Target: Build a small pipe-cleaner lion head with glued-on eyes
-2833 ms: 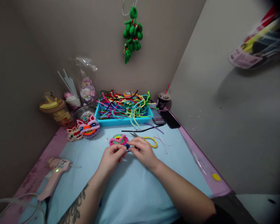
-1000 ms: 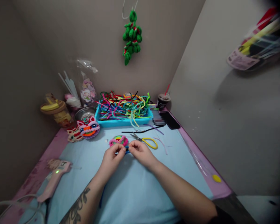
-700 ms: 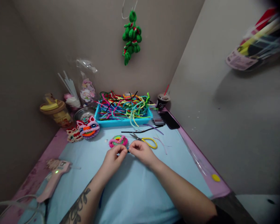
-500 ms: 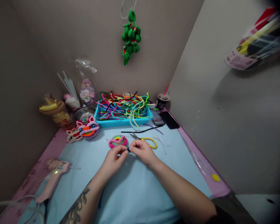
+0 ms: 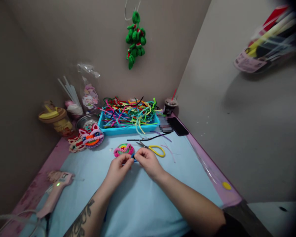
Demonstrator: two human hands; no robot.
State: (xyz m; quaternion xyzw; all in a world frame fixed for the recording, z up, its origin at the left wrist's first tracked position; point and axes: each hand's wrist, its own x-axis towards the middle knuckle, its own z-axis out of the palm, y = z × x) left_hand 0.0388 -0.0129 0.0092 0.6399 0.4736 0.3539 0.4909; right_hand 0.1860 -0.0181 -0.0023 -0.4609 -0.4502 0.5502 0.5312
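Observation:
My left hand [image 5: 117, 168] and my right hand [image 5: 148, 162] meet fingertip to fingertip over the light blue mat [image 5: 143, 197]. Between them they pinch a small blue pipe cleaner piece [image 5: 133, 158]. Just beyond the fingers lies a round pink, green and yellow pipe cleaner piece [image 5: 123, 149]. Scissors with yellow handles [image 5: 155, 150] lie right behind my right hand, next to a black pipe cleaner [image 5: 148, 138].
A blue tray [image 5: 128, 129] piled with coloured pipe cleaners stands at the back. Finished pipe cleaner faces [image 5: 88, 138] lie back left beside jars. A pink glue gun [image 5: 54, 191] lies front left. A phone [image 5: 179, 126] and cup [image 5: 169, 106] sit back right. A green ornament [image 5: 134, 36] hangs on the wall.
Both hands stay joined on the small blue piece, working it with slight finger movements. The view has shifted a little; nothing else on the table moved.

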